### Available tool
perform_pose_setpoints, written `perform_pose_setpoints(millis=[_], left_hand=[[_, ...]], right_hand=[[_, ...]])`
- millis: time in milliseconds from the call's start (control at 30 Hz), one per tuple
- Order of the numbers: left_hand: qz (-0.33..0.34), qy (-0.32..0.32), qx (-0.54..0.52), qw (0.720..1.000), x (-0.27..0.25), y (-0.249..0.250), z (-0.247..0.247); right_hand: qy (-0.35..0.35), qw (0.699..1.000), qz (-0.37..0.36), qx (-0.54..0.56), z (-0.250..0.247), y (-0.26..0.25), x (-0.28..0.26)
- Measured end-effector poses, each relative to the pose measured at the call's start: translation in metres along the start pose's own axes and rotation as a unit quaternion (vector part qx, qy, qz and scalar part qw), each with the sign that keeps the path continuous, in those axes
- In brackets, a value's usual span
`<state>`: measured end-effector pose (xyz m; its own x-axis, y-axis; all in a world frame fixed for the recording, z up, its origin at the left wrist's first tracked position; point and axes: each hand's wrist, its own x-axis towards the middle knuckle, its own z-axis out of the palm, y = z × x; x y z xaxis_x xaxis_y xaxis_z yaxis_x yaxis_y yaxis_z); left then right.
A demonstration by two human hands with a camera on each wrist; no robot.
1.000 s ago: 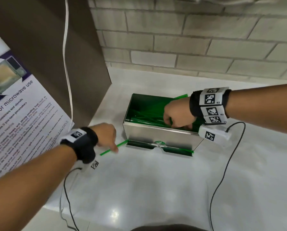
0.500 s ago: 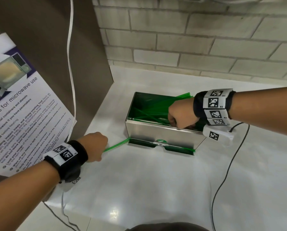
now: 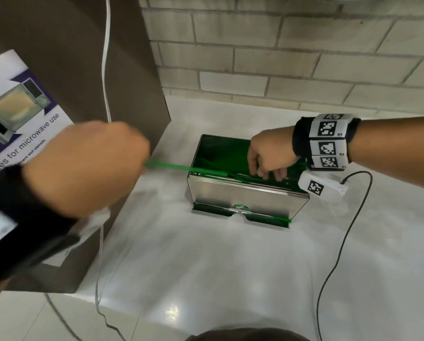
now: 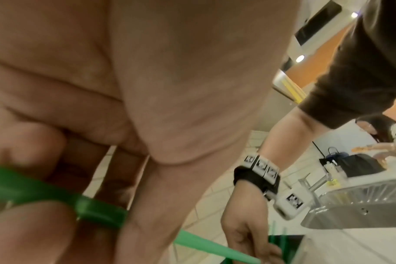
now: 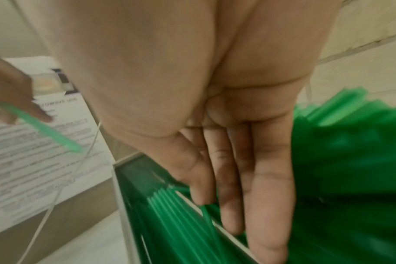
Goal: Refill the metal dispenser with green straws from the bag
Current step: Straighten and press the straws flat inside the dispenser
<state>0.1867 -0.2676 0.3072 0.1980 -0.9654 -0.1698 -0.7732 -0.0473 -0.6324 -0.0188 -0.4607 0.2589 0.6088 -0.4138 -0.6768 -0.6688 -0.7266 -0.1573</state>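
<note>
The metal dispenser (image 3: 245, 198) stands on the white counter with its top open and green straws (image 5: 176, 214) lying inside. My left hand (image 3: 142, 166) is raised left of it and grips one green straw (image 3: 171, 166), whose far end reaches over the dispenser's left rim. In the left wrist view the fingers curl round that straw (image 4: 97, 212). My right hand (image 3: 267, 174) reaches down into the open top, and its straight fingers (image 5: 269, 205) touch the straws by the front wall. No bag is in view.
A microwave-use poster (image 3: 21, 134) leans on a brown panel at the left, with a white cable (image 3: 106, 70) hanging beside it. A black cable (image 3: 341, 242) runs across the counter at the right. A brick wall stands behind. A sink (image 4: 362, 210) lies further right.
My left hand has lifted the straw from the counter beside the dispenser's base up to the height of its open top. My right hand stays inside the dispenser.
</note>
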Motion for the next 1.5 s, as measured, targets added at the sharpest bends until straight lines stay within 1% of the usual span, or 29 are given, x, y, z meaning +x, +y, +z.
perform_pose_setpoints(millis=[33,67,100,133,200,267,333,400,500,600,667,800,867,933,1067,1200,1400,1500], left_hand=[[-0.016,0.024,-0.032,0.999,0.000,0.004,-0.017],[-0.006,0.035,-0.050,0.998,0.004,0.007,-0.033],[0.012,0.054,-0.049,0.997,0.010,0.012,-0.038],[0.024,0.054,-0.072,0.996,0.020,0.019,-0.045],[0.057,0.030,-0.079,0.995,0.041,0.038,-0.054],[0.111,0.021,-0.090,0.989,0.061,0.056,-0.062],[0.158,-0.027,-0.104,0.982,0.080,0.074,-0.059],[0.191,-0.072,-0.126,0.971,0.095,0.086,-0.055],[0.222,-0.084,-0.218,0.947,0.107,0.097,-0.047],[0.250,-0.087,-0.272,0.925,0.111,0.107,-0.036],[0.247,-0.090,-0.296,0.918,0.114,0.112,-0.029],[0.195,-0.058,-0.338,0.919,0.126,0.107,-0.023],[0.188,-0.076,-0.333,0.921,0.130,0.104,-0.021],[0.196,-0.103,-0.314,0.923,0.132,0.104,-0.018],[0.206,-0.122,-0.290,0.927,0.134,0.112,-0.018],[0.199,-0.140,-0.256,0.936,0.137,0.117,-0.020],[0.186,-0.174,-0.268,0.929,0.142,0.109,-0.034],[0.190,-0.184,-0.263,0.928,0.146,0.101,-0.046]], right_hand=[[0.017,1.000,-0.010,0.010,-0.006,0.002,0.001],[0.043,0.999,-0.020,0.004,-0.011,0.002,-0.001],[0.053,0.998,-0.023,0.009,-0.016,0.001,-0.002],[0.061,0.998,-0.022,0.014,-0.020,0.001,-0.004],[0.070,0.997,-0.022,0.011,-0.023,0.003,-0.005],[0.064,0.998,-0.012,-0.016,-0.021,0.003,-0.005],[0.051,0.998,0.001,-0.041,-0.017,0.003,-0.005],[0.040,0.996,0.015,-0.072,-0.013,0.002,-0.006],[0.041,0.992,0.019,-0.114,-0.005,0.005,-0.003],[0.069,0.977,-0.006,-0.201,0.006,0.007,0.001],[0.072,0.970,-0.020,-0.232,0.011,0.005,0.002],[0.060,0.969,-0.013,-0.240,0.021,0.006,0.006],[0.054,0.966,-0.015,-0.253,0.026,0.006,0.008],[0.036,0.958,-0.015,-0.283,0.029,0.002,0.009],[0.028,0.951,-0.002,-0.307,0.027,-0.005,0.007],[0.032,0.956,0.021,-0.292,0.020,-0.005,0.004],[0.068,0.978,0.017,-0.196,0.003,0.002,-0.006],[0.059,0.982,0.024,-0.178,0.000,0.004,-0.011]])
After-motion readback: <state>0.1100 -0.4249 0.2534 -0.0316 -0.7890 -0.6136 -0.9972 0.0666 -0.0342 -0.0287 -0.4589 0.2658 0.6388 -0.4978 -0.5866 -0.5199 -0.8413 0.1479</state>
